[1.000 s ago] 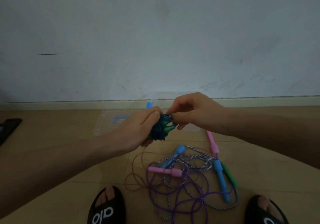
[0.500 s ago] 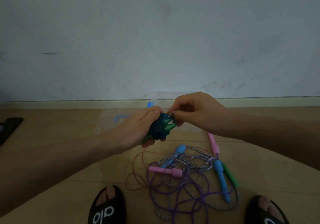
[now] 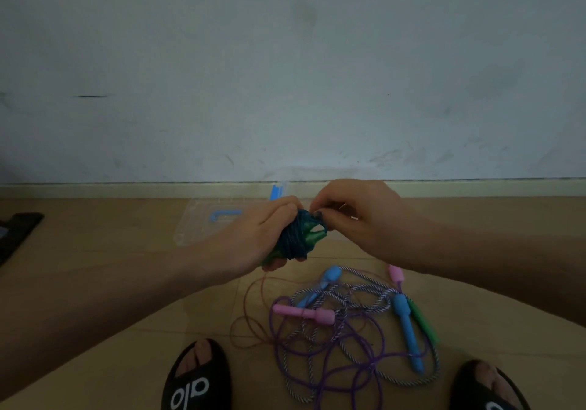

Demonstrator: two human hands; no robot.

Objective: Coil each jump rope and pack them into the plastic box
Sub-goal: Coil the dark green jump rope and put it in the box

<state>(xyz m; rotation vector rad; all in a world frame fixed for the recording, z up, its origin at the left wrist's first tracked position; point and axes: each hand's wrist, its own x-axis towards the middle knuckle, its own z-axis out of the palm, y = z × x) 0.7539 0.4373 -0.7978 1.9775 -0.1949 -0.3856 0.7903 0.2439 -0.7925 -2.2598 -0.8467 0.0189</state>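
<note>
Head view shows both hands meeting at the centre of the frame, above the floor. The left hand [image 3: 253,235] is wrapped around a dark blue rope bundle [image 3: 293,240] wound over green handles [image 3: 312,236], fingers curled tight on it. The right hand [image 3: 352,216] pinches the loose end of the cord at the top right of the bundle, apparently tucking it under a wrap.

Behind the hands, toward the upper left of centre, sits the clear plastic box [image 3: 190,232] with a blue latch, and its contents cannot be made out. Below the hands, at lower centre, lies a tangle of uncoiled ropes [image 3: 342,340]: a purple cord, a striped braided cord, a thin reddish cord, with pink handles [image 3: 304,313], blue handles [image 3: 407,330] and a green handle [image 3: 423,322] among them.

The cord looks light, limp and springy, so a wound bundle will likely loosen unless its end is locked; squeezing across the wraps, over the rigid handles, seems the surest hold. The tangled ropes will probably snag one another, so lifting each by a stiff handle looks best.
</note>
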